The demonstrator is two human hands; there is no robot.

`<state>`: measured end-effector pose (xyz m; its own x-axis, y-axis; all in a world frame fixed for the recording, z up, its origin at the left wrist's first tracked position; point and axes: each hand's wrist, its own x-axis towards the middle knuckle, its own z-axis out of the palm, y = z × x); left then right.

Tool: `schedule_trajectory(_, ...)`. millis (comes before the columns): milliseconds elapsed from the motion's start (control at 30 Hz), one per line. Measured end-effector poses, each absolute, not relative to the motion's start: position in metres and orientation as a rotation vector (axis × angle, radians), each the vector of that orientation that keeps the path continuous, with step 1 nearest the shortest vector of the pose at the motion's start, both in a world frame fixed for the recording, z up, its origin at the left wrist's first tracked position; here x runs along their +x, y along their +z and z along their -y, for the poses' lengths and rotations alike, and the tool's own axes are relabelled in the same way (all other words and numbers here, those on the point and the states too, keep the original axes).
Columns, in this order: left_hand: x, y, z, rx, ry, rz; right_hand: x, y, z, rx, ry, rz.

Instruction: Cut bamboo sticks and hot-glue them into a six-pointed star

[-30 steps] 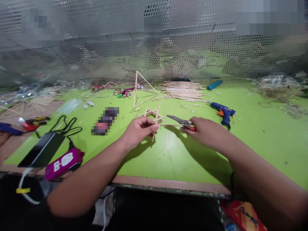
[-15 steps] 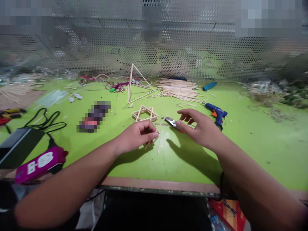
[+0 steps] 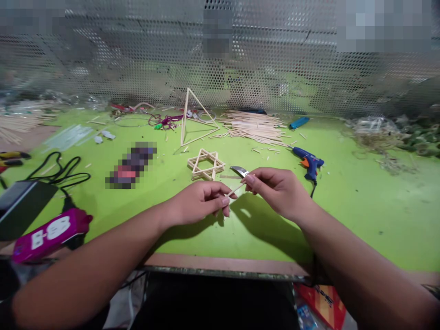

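My left hand (image 3: 198, 204) and my right hand (image 3: 279, 191) pinch a thin wooden stick (image 3: 235, 189) between them, one hand at each end. Just beyond the stick, a pair of metal-bladed snips (image 3: 239, 171) lies on the green mat (image 3: 357, 220), its handles hidden behind my right hand. Next to my left fingers, a flat star frame of glued wooden sticks (image 3: 206, 165) rests on the mat. Farther back stands a wooden stick pyramid (image 3: 195, 126).
A heap of wooden sticks (image 3: 254, 127) lies at the back, with a blue glue gun (image 3: 308, 162) to its right. At the left are a magenta power strip (image 3: 51, 235), a black adapter (image 3: 20, 208) and cables. Perforated metal mesh (image 3: 220, 59) rises behind.
My right hand has let go of the snips, now lying on the mat, and has shut on the stick. The stick on the mat no longer shows. The view has shifted slightly.
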<state>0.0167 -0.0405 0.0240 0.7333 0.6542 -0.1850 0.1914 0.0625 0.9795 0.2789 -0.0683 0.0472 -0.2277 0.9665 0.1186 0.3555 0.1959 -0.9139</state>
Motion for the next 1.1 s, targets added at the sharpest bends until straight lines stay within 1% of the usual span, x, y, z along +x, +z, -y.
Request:
schedule_trajectory(167, 0.018, 0.027, 0.046, 1.707, 0.431, -0.682, 0.274, 0.048, 0.073, -1.225, 1.002, 1.711)
schedule_trajectory(433, 0.018, 0.029, 0.048, 1.777, 0.431, -0.658, 0.273, 0.049, 0.074, -1.219, 0.977, 1.737)
schedule_trajectory(600, 0.017, 0.03, 0.049, 1.834, 0.4, -0.659, 0.273, 0.05, 0.075, -1.163, 1.049, 1.729)
schedule_trajectory(767, 0.017, 0.033, 0.049, 1.873, 0.449, -0.661, 0.272, 0.052, 0.077, -1.15, 1.118, 1.687)
schedule_trajectory(1100, 0.019, 0.032, 0.049, 1.78, 0.499, -0.656, 0.272, 0.044, 0.075, -1.098, 1.239, 1.561)
